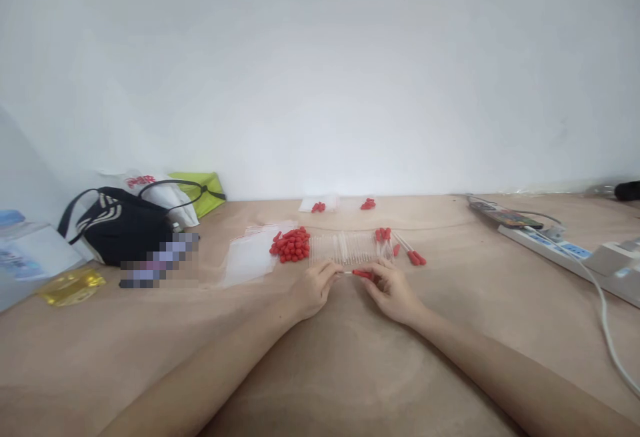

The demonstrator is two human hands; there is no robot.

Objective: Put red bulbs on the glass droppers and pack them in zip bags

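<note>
the left hand pinches a thin clear plastic tube in its fingers just above the pale tabletop, and the right hand grips the small red rubber cap at its end. the work looks barely begun: few red-capped tubes lie finished, while a row of bare clear tubes and a heap of loose red caps wait behind.

Bare hands meet, fingertips pinched and all but touching.

The left hand and the right hand lie palm down, with the bare forearms converging from the lower corners towards the fingers. The left fingers are curled and closed against the thumb. Just to their right, the other hand's thumb and forefinger are pinched shut, and its remaining fingers are loosely bent behind them.
</note>
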